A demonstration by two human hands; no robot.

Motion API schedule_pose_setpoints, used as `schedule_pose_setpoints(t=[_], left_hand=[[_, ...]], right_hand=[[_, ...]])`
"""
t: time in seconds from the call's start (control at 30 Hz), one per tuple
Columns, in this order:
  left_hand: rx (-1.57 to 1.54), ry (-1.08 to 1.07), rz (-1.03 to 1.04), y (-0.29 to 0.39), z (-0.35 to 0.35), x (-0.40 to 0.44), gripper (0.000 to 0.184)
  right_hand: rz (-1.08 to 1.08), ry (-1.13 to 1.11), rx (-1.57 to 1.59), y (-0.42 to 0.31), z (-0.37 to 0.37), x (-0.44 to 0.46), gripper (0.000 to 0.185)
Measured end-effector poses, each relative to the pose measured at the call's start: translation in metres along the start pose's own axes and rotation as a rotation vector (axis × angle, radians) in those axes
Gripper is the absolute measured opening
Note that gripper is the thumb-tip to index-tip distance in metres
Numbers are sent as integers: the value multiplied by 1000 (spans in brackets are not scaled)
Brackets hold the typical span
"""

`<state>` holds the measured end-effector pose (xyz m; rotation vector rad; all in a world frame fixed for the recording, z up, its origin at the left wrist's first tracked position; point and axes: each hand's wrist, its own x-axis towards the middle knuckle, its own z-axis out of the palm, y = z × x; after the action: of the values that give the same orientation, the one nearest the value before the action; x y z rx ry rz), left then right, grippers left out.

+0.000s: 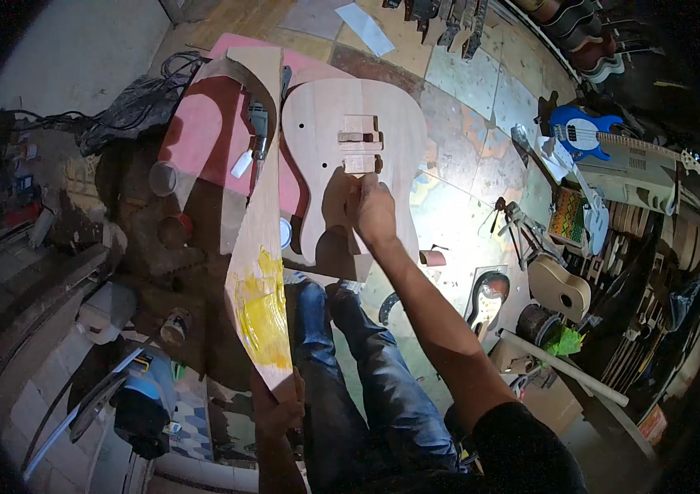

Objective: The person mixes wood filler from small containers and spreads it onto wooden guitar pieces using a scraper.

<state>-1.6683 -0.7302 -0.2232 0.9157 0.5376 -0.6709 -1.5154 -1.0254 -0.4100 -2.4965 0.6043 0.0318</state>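
Note:
An unpainted wooden guitar body [399, 115] lies flat, with two small holes and cut-out pickup cavities [360, 136]. My right hand [373, 212] is over its lower half, fingers closed at the edge of the lower cavity; anything in them is hidden. Low in the view, my left hand [280, 412] grips the near end of a long, curved wooden board [263, 214]. Yellow paint or glue [263, 317] is smeared across the near part of this board. The far end of the board reaches up beside the guitar body's left edge.
Under the board and body is a pink surface [189, 123] with a power tool [258, 123] and a white-tipped bottle [242, 163]. Cables [177, 70] run at upper left. To the right are a blue bass guitar [585, 128], an acoustic body [560, 286] and a pale tube [564, 366].

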Motion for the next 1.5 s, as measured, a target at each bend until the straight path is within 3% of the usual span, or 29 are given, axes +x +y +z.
schedule_pose_setpoints(t=[0.07, 0.17, 0.2, 0.23, 0.37, 0.47, 0.5, 0.57, 0.63, 0.7, 0.77, 0.83, 0.87, 0.9, 0.97, 1.07, 1.1, 1.13, 1.27, 1.37, 1.47, 1.5], left_hand=[[9, 24, 35, 1, 0, -1, 81], [-67, -8, -33, -6, -12, 0, 81], [-106, -43, -27, -7, -14, 0, 80], [-125, -61, -26, -10, -19, 0, 80], [-232, -125, -55, -19, -36, 2, 80], [-130, -148, -144, -5, -25, 0, 82], [-76, -55, -81, -7, -19, -3, 86], [-21, 38, -17, -4, -11, -5, 89], [-60, 35, -46, 2, -9, -3, 93], [-152, 34, -82, -7, -20, -5, 94], [-235, 22, -104, -13, -23, -7, 93], [-116, 4, -9, -3, -9, -2, 89], [-78, -1, 24, 0, -4, 0, 88], [-72, -6, 36, 3, -2, 0, 86], [-66, -10, 47, 7, 2, 2, 84], [-162, -123, 116, 7, 2, 6, 84], [-194, -86, 92, 3, -3, 5, 51], [-208, -64, 78, -7, -13, 0, 46], [-392, 71, 15, -37, -44, -10, 70], [-270, 63, -17, -17, -26, -6, 53], [138, 2, 186, 21, 20, 0, 35], [162, 75, 116, 18, 16, -3, 31]], right_hand=[[64, -234, 140, -13, -31, -2, 24], [56, -193, 263, -2, -50, -29, 19], [215, -222, 394, 3, -51, -36, 11], [216, -222, 393, 7, -51, -40, 11], [256, 8, 470, 16, -40, -39, 17], [98, 129, 161, 0, -37, -21, 15], [100, 127, 162, 2, -32, -17, 15], [-213, 115, -42, 1, -24, -11, 24], [-162, -6, -169, -7, -21, -19, 33], [-315, 14, -216, -7, -22, -25, 34], [-290, -61, -196, 1, -28, -29, 34], [-166, -142, -23, 23, -25, -25, 29], [-16, -135, -63, 18, -37, -20, 20], [-23, -34, 40, 5, -52, -17, 13], [133, 7, 94, 6, -51, -7, 15], [182, 77, -2, 0, -26, -5, 15], [184, 71, -1, -3, -21, -4, 15], [209, 83, -2, -6, -19, -5, 13], [176, 114, 14, -15, -12, -3, 10], [148, 103, 63, -14, 6, 2, 8], [45, 15, -88, -11, 7, 3, 18], [44, 23, -89, -5, 0, 1, 18]])
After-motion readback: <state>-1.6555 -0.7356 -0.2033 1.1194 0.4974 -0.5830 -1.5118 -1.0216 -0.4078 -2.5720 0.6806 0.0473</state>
